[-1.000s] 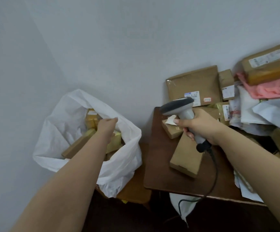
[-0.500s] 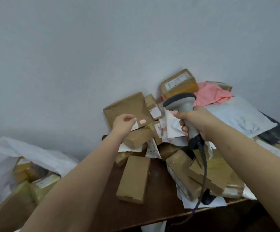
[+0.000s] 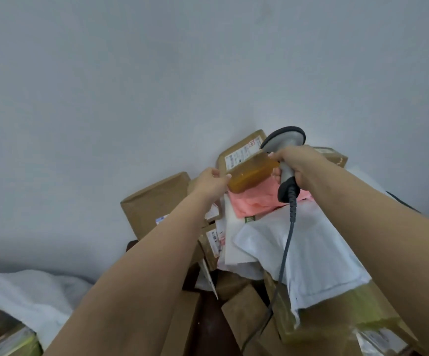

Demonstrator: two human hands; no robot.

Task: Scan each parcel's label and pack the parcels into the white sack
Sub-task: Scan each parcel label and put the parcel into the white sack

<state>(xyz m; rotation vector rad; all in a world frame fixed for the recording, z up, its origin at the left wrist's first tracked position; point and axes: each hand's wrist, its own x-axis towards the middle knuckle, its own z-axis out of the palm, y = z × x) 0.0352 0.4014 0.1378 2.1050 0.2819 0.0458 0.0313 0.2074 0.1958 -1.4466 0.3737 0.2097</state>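
A brown taped box (image 3: 246,163) with a white label on top sits at the peak of the parcel heap against the wall. My left hand (image 3: 212,183) grips its left end. My right hand (image 3: 298,165) holds a grey barcode scanner (image 3: 284,142) by the handle, its head just right of the label, and its fingertips touch the box's right end. The white sack (image 3: 28,296) lies at the lower left with boxes inside.
Under the box lie a pink mailer (image 3: 254,201), white mailers (image 3: 310,253) and several brown parcels (image 3: 157,201) piled on a dark wooden table (image 3: 208,330). The scanner cable (image 3: 282,265) hangs down across the heap. A grey wall stands behind.
My left hand left the sack, crossed to the heap and took hold of the top box. My right hand brought the scanner up beside it. The view swung right and up.
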